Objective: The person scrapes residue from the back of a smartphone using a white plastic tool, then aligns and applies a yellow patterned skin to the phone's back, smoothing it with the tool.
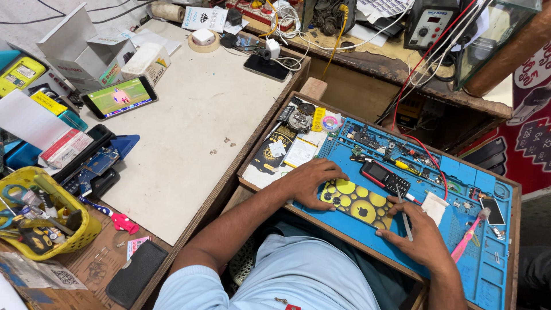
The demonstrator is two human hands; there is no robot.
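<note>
Lying on the blue mat (488,270), the yellow-spotted phone (357,202) sits between both hands: left hand (310,182) spread flat on it, right hand (414,236) pinching tweezers (404,217).

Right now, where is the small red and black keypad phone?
In the head view, the keypad phone lies on the blue work mat, just beyond the yellow spotted phone case and between the two hands.

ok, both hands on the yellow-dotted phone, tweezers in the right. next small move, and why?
Probably swing the tweezers tip down to the phone: the left hand already pins its left end on the blue mat, while the right hand holds its right edge with the tweezers pointing away.
</note>
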